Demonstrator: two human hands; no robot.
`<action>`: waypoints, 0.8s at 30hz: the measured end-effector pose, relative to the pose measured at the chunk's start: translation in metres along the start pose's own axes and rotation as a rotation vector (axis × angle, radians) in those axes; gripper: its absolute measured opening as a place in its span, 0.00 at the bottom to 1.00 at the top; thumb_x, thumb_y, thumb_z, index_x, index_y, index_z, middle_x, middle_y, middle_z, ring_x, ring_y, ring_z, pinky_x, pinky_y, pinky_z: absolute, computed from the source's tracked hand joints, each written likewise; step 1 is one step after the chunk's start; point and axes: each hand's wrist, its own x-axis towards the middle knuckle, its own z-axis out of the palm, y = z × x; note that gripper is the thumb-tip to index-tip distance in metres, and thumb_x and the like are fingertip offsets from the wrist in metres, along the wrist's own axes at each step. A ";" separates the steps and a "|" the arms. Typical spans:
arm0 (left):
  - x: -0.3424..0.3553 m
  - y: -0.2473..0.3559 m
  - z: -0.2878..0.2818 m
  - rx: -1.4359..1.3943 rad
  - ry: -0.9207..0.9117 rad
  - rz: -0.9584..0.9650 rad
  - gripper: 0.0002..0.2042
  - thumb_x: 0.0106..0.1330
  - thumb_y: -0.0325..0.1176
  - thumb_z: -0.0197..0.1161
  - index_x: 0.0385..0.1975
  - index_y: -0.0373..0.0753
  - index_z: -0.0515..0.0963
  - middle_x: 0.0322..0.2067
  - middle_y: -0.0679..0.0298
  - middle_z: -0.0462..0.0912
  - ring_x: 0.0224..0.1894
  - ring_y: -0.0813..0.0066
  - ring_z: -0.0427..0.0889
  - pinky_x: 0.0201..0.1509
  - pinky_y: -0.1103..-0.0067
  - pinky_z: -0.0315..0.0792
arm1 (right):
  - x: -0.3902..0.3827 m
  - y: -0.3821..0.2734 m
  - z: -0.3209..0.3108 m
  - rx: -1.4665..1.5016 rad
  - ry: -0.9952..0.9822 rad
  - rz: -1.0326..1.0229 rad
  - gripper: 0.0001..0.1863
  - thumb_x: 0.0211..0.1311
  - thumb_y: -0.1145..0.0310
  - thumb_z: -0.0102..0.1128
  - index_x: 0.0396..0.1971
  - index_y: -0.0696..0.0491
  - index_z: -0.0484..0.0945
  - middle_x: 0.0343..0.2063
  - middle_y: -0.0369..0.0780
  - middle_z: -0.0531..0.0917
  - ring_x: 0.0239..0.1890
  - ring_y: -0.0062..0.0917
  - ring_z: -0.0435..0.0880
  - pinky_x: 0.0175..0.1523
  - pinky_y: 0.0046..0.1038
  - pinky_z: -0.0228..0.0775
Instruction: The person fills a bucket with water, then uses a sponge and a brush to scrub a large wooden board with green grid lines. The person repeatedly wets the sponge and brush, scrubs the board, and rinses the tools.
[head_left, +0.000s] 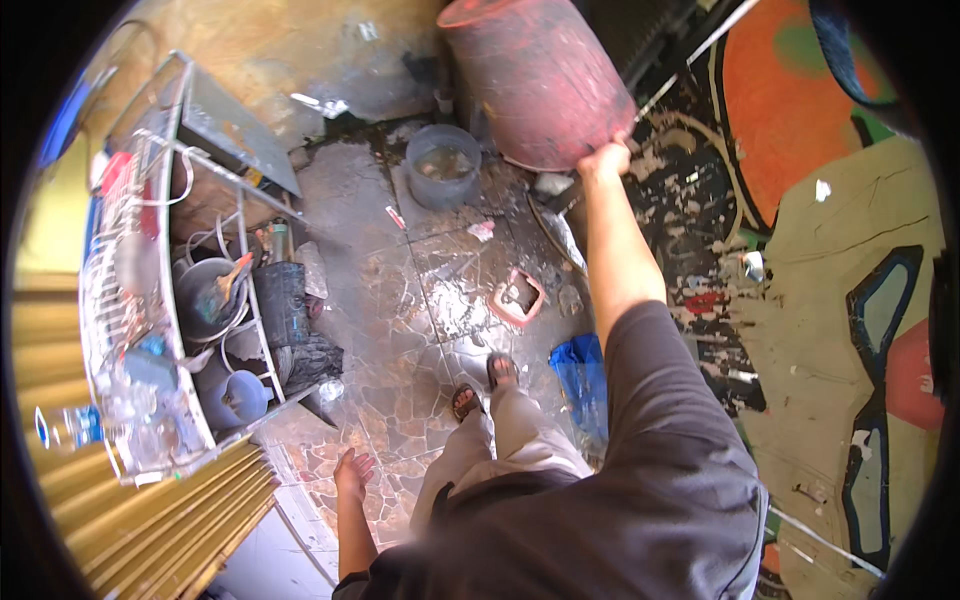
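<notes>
My right arm reaches far forward, and my right hand [605, 158] is closed on the near edge of a large, scuffed red plastic bin [540, 85]. The bin leans at the far side of the floor; its inside is hidden from here. Close to it stands a grey translucent bucket [443, 168] with murky contents. My left hand [354, 473] hangs low at my left side, fingers apart, holding nothing. It is nearest to the metal rack at the left.
The metal rack [200, 400] holds pans, a blue-grey pitcher [240, 398] and plastic bottles. A pink-rimmed basin [517, 297] and a blue plastic bag [580, 375] lie on the wet stone-patterned floor [385, 420]. A painted wall [800, 260] rises at the right.
</notes>
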 end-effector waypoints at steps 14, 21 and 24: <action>-0.066 -0.012 0.043 -0.235 -0.145 0.106 0.27 0.59 0.44 0.52 0.56 0.41 0.58 0.47 0.52 0.71 0.43 0.61 0.76 0.38 0.72 0.67 | -0.075 -0.120 -0.041 -0.307 0.520 0.034 0.30 0.53 0.56 0.57 0.48 0.66 0.66 0.48 0.47 0.72 0.45 0.35 0.74 0.53 0.33 0.64; -0.045 -0.028 0.016 -0.332 -0.101 0.073 0.27 0.58 0.44 0.52 0.56 0.40 0.57 0.48 0.52 0.70 0.42 0.62 0.77 0.36 0.74 0.68 | -0.066 -0.088 -0.021 -1.328 0.075 -0.426 0.23 0.48 0.51 0.59 0.31 0.59 0.79 0.29 0.48 0.81 0.34 0.35 0.79 0.45 0.30 0.66; -0.034 -0.006 0.023 -0.340 -0.100 0.054 0.27 0.59 0.45 0.51 0.56 0.41 0.57 0.49 0.53 0.69 0.44 0.62 0.76 0.37 0.74 0.67 | -0.078 -0.050 0.017 -1.704 -0.259 -0.794 0.21 0.48 0.48 0.56 0.24 0.53 0.78 0.26 0.49 0.78 0.32 0.44 0.76 0.38 0.36 0.67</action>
